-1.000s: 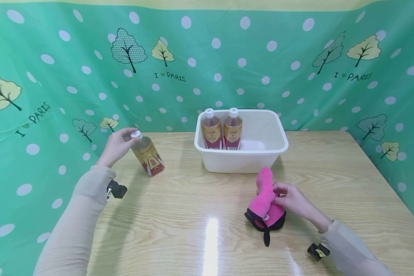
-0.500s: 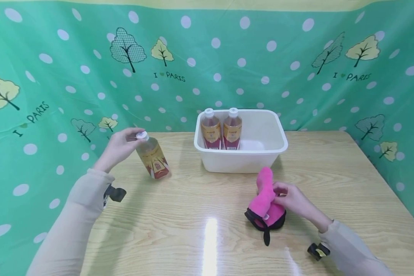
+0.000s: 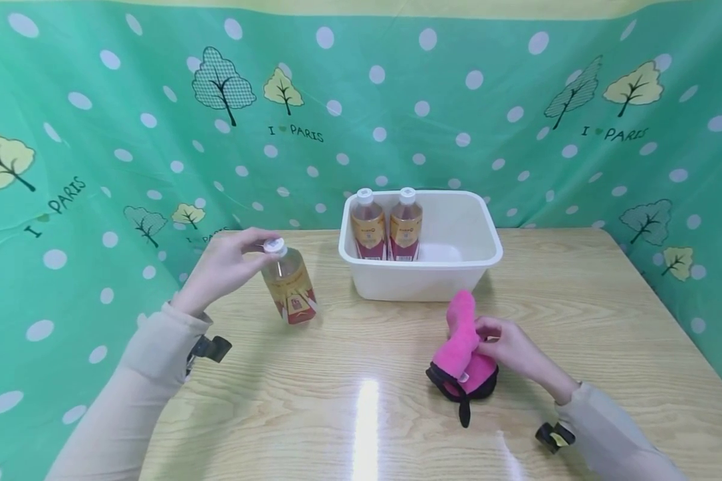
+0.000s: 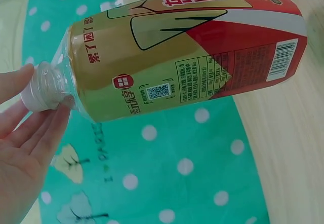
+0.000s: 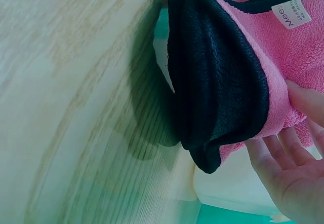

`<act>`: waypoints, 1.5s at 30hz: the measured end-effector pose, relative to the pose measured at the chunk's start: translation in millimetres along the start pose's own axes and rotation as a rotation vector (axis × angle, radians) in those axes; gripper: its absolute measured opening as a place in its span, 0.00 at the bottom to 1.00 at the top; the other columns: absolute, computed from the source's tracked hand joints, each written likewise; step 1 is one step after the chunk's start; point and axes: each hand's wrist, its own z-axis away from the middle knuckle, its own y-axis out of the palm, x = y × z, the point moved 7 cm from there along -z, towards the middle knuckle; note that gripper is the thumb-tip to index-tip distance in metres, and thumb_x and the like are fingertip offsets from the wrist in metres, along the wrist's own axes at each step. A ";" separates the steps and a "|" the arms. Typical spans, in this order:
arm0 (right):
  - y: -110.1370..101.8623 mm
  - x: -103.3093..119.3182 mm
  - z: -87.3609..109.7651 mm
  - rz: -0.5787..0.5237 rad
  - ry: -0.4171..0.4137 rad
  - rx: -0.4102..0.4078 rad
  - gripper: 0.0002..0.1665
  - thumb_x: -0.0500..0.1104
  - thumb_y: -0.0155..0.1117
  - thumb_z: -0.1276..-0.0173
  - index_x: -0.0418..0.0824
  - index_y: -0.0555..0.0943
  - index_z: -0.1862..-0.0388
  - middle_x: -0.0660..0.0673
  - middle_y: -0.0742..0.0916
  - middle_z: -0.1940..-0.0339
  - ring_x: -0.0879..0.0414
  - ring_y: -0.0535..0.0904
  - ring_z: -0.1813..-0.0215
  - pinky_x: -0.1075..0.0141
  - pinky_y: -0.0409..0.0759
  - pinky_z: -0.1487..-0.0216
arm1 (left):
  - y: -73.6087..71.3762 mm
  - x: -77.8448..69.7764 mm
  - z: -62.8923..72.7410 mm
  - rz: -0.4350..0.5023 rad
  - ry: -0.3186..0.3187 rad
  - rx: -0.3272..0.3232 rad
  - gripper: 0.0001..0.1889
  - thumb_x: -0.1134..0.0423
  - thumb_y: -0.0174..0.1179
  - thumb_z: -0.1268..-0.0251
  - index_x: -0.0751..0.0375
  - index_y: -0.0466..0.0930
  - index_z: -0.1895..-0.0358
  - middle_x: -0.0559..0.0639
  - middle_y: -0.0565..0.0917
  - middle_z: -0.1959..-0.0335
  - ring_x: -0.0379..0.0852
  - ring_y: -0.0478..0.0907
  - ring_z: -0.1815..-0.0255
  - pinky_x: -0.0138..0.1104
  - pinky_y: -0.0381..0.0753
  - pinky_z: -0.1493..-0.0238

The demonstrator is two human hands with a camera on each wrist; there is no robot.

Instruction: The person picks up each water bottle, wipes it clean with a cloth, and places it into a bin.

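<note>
A drink bottle (image 3: 292, 287) with a gold and red label and white cap hangs at a slant over the left part of the table. My left hand (image 3: 225, 267) pinches it by the cap and neck, as the left wrist view shows with the bottle (image 4: 187, 51). Whether its base touches the table I cannot tell. My right hand (image 3: 511, 344) grips a bunched pink towel (image 3: 457, 354) with black edging, right of the table's middle. In the right wrist view, thumb and fingers pinch the pink towel (image 5: 276, 97), and its dark inner fold faces the camera.
A white plastic bin (image 3: 421, 280) stands at the back of the wooden table (image 3: 313, 407). Two similar bottles (image 3: 406, 234) stand upright in its left half. A green patterned curtain (image 3: 361, 100) hangs behind and along the sides.
My left hand has moved right and slightly toward me, carrying the bottle with it. My right hand and the pink towel have stayed nearly still.
</note>
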 end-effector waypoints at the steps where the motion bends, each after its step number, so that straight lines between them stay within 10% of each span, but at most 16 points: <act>1: 0.0 0.1 0.0 -0.002 0.000 -0.001 0.11 0.29 0.63 0.49 0.35 0.79 0.65 0.39 0.82 0.60 0.56 0.77 0.59 0.59 0.79 0.56 | 1.5 -4.3 0.5 0.004 0.022 0.009 0.16 0.60 0.58 0.42 0.59 0.76 0.50 0.51 0.80 0.57 0.48 0.77 0.55 0.42 0.77 0.55; 19: -1.7 4.3 -0.6 -0.025 -0.013 0.006 0.11 0.29 0.63 0.49 0.33 0.78 0.64 0.38 0.81 0.60 0.54 0.77 0.59 0.59 0.79 0.56 | 44.7 -72.3 -7.2 0.150 0.323 0.095 0.16 0.67 0.61 0.47 0.67 0.76 0.53 0.55 0.80 0.57 0.46 0.76 0.57 0.38 0.76 0.52; 45: -3.0 7.0 -1.1 -0.038 0.000 0.013 0.10 0.29 0.62 0.48 0.34 0.78 0.64 0.37 0.81 0.59 0.54 0.77 0.59 0.59 0.79 0.56 | 104.6 -89.0 -11.7 0.212 0.336 0.187 0.17 0.68 0.61 0.47 0.68 0.74 0.52 0.53 0.80 0.57 0.46 0.76 0.56 0.35 0.76 0.52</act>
